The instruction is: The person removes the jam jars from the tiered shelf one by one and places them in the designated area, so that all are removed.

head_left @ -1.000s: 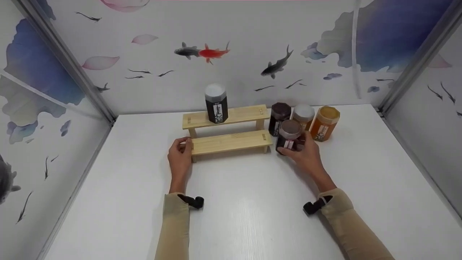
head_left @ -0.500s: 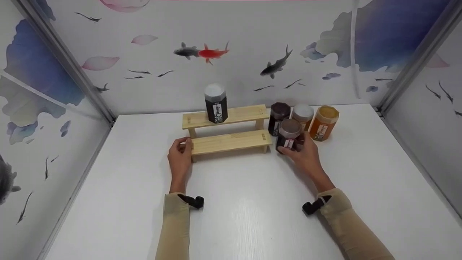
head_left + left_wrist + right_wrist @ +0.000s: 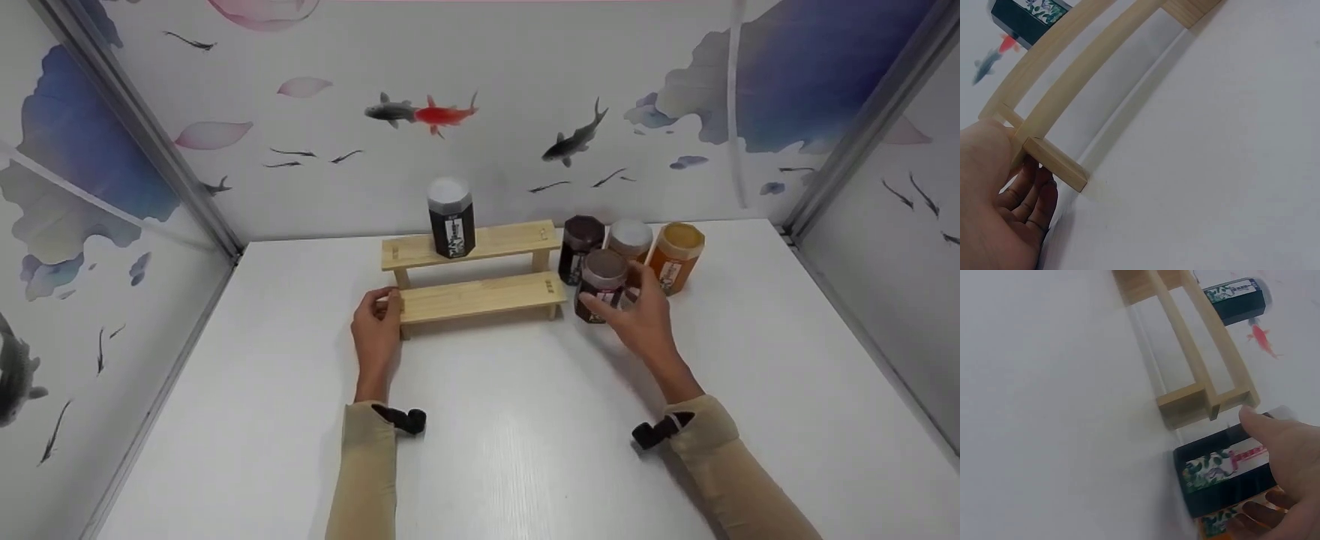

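Note:
My left hand (image 3: 377, 330) grips the left end of the lower step of a two-tier wooden display rack (image 3: 480, 298). In the left wrist view, its fingers (image 3: 1030, 197) curl beneath the step by the leg. To the right of the rack stands a dark jar (image 3: 600, 300) with a brownish lid. My right hand (image 3: 641, 315) is spread around this jar, thumb in front and fingers at its right side. A gap shows between palm and jar. In the right wrist view the fingers (image 3: 1264, 514) lie loosely bent over the labelled orange jar (image 3: 1213, 526) behind.
A black jar with a white lid (image 3: 451, 225) stands on the rack's upper step. Close behind the dark jar are another dark jar (image 3: 581, 247), a white-lidded amber jar (image 3: 630, 238) and an orange jar (image 3: 677, 259). A patterned wall (image 3: 495, 150) borders the white table (image 3: 510, 450).
My right hand has loosened on the dark jar, its thumb rising and its fingers drawing away a little. The jar stays in place. My left hand keeps its grip on the rack.

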{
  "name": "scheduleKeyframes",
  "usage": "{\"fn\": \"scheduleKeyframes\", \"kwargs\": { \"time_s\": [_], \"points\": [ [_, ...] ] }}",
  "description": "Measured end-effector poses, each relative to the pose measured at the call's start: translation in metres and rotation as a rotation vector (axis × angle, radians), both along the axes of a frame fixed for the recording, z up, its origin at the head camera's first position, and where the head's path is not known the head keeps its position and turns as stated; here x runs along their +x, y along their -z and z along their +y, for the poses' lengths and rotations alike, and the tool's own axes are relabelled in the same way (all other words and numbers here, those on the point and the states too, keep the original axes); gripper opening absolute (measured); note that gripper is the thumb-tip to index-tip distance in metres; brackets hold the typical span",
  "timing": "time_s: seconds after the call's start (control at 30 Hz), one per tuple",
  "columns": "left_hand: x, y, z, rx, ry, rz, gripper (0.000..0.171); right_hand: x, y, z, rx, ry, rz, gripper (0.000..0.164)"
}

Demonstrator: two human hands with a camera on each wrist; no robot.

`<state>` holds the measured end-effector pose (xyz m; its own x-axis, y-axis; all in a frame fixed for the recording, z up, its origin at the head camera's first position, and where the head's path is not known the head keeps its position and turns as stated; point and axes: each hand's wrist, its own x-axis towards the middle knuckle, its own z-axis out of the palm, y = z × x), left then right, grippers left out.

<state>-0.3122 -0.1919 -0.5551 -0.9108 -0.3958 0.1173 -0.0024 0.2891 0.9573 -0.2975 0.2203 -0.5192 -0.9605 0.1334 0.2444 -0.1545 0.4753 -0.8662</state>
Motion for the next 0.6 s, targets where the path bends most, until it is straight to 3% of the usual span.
{"fn": "scheduleKeyframes", "kwargs": {
  "time_s": [0.17, 0.3, 0.47, 0.6],
  "points": [
    [0.0, 0.0, -0.001, -0.01, -0.001, 0.008, 0.032, 0.007, -0.024, -0.02, 0.018, 0.075, 0.243, 0.084],
    [0.001, -0.001, -0.002, -0.012, -0.003, 0.011, 0.033, 0.008, -0.035, -0.045, 0.027, 0.065, 0.357, 0.075],
    [0.001, -0.001, -0.002, -0.005, -0.011, 0.009, 0.032, -0.002, -0.041, -0.08, -0.001, -0.085, 0.408, 0.071],
    [0.0, -0.001, 0.001, 0.01, -0.004, 0.008, 0.03, -0.016, -0.044, -0.106, -0.034, -0.216, 0.38, 0.074]
  ]
}}
